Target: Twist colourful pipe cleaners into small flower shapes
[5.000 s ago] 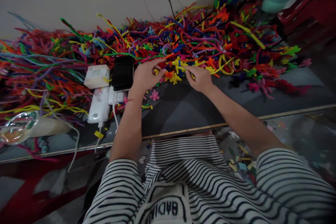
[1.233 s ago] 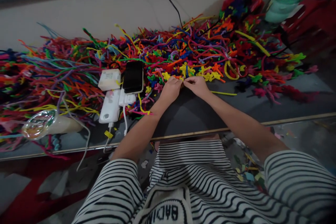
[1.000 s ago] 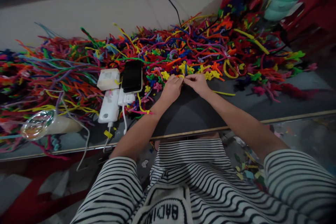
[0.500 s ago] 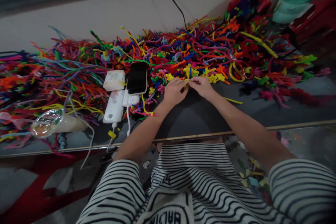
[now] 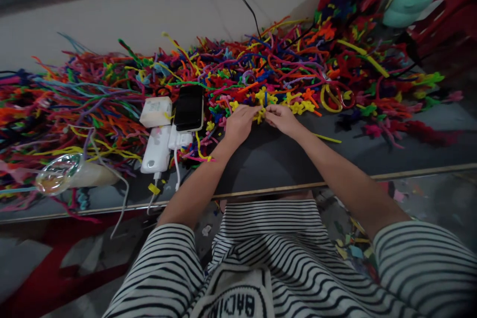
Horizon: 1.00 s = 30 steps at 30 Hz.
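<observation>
A person in a striped shirt (image 5: 268,238) holds a small yellow fuzzy-stem piece (image 5: 260,116) at the near edge of a multicolored heap of fuzzy stems (image 5: 231,67) spread across a dark desk (image 5: 268,164). The left hand (image 5: 239,125) and right hand (image 5: 283,119) nearly meet over it, the fingers of each pinched on the piece, its shape partly covered. Just beyond, at 12 o'clock from the hands, lies a yellow flower (image 5: 261,94); more yellow flowers (image 5: 298,107) sit at 3 o'clock. Yellow-and-red-handled scissors (image 5: 323,99) rest between 2 and 3, a loose yellow stem (image 5: 330,138) between 3 and 4. At 9 o'clock are a black-screened phone (image 5: 189,107) and a white box (image 5: 156,112); a clear-lidded cup (image 5: 91,174) is farther out, between 8 and 9.
</observation>
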Available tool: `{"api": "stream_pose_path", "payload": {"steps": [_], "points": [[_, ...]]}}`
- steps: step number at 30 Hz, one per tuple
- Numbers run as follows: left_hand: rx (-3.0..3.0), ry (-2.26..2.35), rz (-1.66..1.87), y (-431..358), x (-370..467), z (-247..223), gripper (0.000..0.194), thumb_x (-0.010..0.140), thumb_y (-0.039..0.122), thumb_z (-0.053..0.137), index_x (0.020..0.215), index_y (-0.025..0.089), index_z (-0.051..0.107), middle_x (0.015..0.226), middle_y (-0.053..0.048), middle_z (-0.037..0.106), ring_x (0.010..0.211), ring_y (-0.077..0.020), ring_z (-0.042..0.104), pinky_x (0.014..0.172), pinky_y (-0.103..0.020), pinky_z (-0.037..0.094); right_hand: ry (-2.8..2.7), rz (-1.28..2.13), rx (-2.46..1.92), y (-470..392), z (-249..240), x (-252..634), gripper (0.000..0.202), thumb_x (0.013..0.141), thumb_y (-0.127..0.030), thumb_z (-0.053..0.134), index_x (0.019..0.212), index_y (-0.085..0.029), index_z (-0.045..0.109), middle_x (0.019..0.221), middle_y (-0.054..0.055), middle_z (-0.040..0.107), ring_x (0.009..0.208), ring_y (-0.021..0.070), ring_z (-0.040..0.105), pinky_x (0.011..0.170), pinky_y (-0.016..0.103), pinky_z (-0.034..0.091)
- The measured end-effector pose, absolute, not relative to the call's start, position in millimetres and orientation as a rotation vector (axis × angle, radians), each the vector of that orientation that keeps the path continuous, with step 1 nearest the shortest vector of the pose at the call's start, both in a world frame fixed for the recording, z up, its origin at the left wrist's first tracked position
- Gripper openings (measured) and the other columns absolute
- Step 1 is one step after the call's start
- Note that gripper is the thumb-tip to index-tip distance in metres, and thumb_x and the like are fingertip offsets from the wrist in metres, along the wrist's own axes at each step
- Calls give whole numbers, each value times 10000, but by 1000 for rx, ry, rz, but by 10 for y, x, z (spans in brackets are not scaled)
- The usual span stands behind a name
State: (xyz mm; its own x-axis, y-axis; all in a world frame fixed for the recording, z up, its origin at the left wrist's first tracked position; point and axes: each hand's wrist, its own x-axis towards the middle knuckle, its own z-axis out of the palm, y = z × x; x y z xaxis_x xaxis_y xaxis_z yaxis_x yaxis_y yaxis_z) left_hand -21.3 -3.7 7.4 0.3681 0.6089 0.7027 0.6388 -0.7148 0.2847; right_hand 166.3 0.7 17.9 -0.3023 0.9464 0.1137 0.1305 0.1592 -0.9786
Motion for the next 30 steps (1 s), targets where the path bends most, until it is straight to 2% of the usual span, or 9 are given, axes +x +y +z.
{"api": "stream_pose_path", "payload": {"steps": [4,10,16,21,26,28,30], "points": [[-2648,-1080,-1253,0,-271,104,401,1044,235,354,1102,227,751,995,-82,770,1012,-192,680,933,-373,545,-1595,1578,-922,16,217,1688,348,766,-447,749,691,-190,528,548,-63,469,445,45,320,434,217,206],[-2780,-940,-1154,3,-371,220,344,1047,321,418,1140,262,744,1051,-77,765,1047,-193,666,941,-363,533,-1601,1707,-800,21,260,1771,402,738,-497,790,727,-185,537,553,-79,447,448,37,301,434,214,166],[-2809,-964,-1205,-15,-339,242,265,1018,329,485,1007,219,726,935,-89,744,989,-215,655,902,-373,512,-1698,1693,-789,6,301,1785,471,736,-587,783,726,-186,535,553,-83,415,459,41,276,442,223,164],[-2832,-1068,-1207,-124,-284,331,179,939,284,546,837,197,665,823,-85,691,867,-218,621,801,-359,482,-1808,1479,-848,-17,299,1776,432,741,-576,756,735,-192,557,552,-75,410,489,62,296,472,236,211],[-2815,-1557,-1534,-106,-185,300,184,797,191,603,617,183,565,605,-3,568,604,-138,507,626,-291,413,-1988,909,-1036,-135,355,1710,179,779,-319,668,715,-185,568,500,-78,367,501,75,300,533,246,261],[-2798,-1825,-1704,-56,-142,238,201,792,197,605,597,175,560,565,19,539,534,-104,456,563,-259,378,-2011,734,-1092,-176,381,1676,81,757,-239,638,739,-170,600,518,-60,437,508,80,351,554,248,293],[-2784,-1985,-1887,-8,-119,177,243,822,236,610,595,171,553,540,33,517,485,-80,415,520,-234,357,-1964,706,-1121,-181,383,1655,66,749,-220,622,749,-155,620,554,-39,497,510,79,377,550,246,300]]}}
